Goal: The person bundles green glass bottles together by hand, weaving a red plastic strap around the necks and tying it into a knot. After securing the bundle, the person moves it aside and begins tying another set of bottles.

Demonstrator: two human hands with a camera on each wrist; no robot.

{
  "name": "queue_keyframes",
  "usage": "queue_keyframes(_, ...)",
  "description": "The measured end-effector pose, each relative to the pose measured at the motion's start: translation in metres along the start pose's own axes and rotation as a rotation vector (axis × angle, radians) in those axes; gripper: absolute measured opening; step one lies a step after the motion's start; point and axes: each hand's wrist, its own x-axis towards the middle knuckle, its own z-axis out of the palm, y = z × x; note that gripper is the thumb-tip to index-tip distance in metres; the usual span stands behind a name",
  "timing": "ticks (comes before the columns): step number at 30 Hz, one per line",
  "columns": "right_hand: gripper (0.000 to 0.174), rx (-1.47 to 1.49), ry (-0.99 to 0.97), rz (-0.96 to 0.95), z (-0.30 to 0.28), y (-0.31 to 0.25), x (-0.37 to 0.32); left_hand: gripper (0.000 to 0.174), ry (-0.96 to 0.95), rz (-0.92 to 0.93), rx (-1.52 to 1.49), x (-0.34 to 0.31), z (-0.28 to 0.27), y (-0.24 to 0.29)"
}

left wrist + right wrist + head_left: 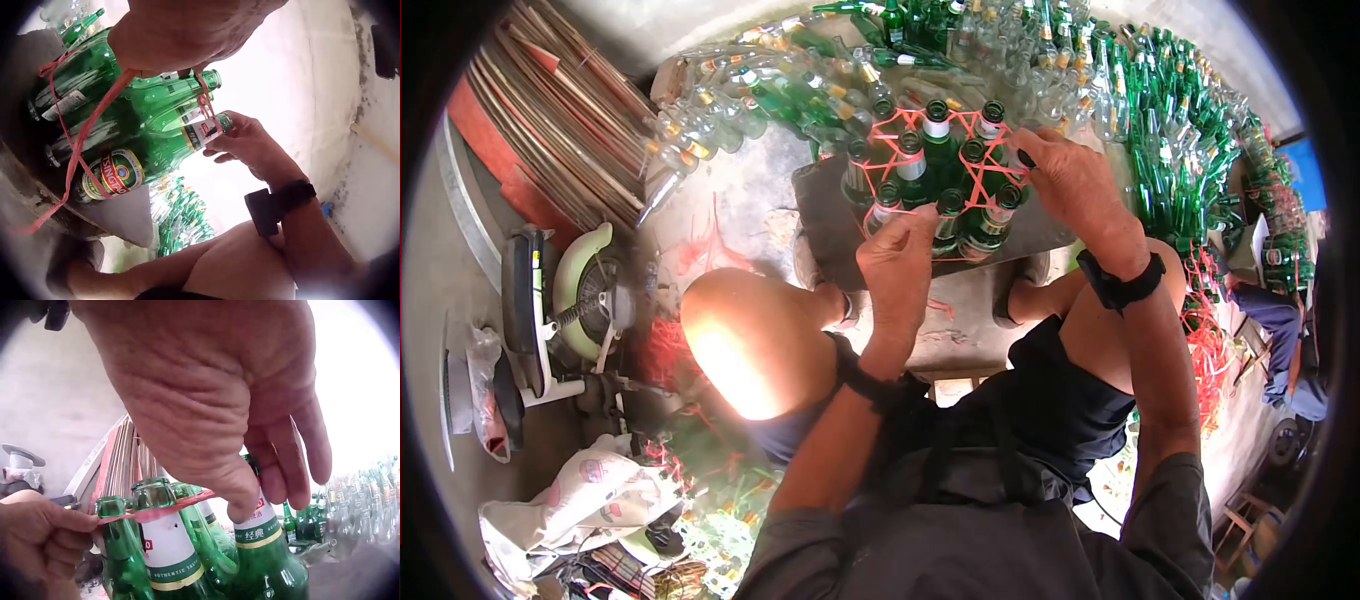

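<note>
Several green glass beer bottles (940, 150) stand grouped on a dark board (822, 215) between the knees, with red plastic twine (980, 180) laced around their necks. At the near side of the group, my left hand (897, 255) pinches the twine, its thumb and forefinger close to the bottle mouths. A strand of it runs down past a Tsingtao label (115, 174) in the left wrist view. My right hand (1080, 185) grips the neck of a bottle (269, 556) at the right side of the group, thumb on the near side and fingers behind. Twine stretches tight between both hands.
Heaps of green and clear empty bottles (1170, 130) spread behind and to the right. Tangled red twine (665, 350) lies on the floor at both sides. A pale green fan-like machine (585, 290), long strips (560, 110) and a white sack (585, 490) are on the left.
</note>
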Motion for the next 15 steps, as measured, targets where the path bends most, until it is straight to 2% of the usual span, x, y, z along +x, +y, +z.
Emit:
queue_keyframes(5,0.048,0.019,-0.009,-0.016,-0.010,-0.003,-0.006,0.017,-0.115,0.087,0.139,0.002,-0.011,0.001)
queue_keyframes(7,0.045,-0.109,0.129,-0.060,-0.027,-0.017,-0.005,0.018,-0.135,0.084,0.122,0.003,-0.015,-0.004)
queue_keyframes(8,0.045,-0.110,0.129,-0.061,-0.034,-0.024,-0.004,0.019,-0.156,0.085,0.104,0.004,-0.017,-0.007)
queue_keyframes(10,0.035,0.136,0.247,-0.209,-0.044,-0.037,0.000,0.019,-0.166,0.069,0.095,0.004,-0.019,-0.005)
queue_keyframes(11,0.035,0.139,0.247,-0.212,-0.043,-0.042,0.003,0.019,-0.177,0.051,0.087,0.004,-0.021,-0.003)
queue_keyframes(13,0.027,0.298,0.227,-0.392,-0.038,-0.049,0.013,0.019,-0.187,0.036,0.059,0.006,-0.024,-0.005)
queue_keyframes(15,0.024,0.359,0.194,-0.443,-0.026,-0.053,0.022,0.019,-0.196,0.014,0.032,0.006,-0.027,-0.008)
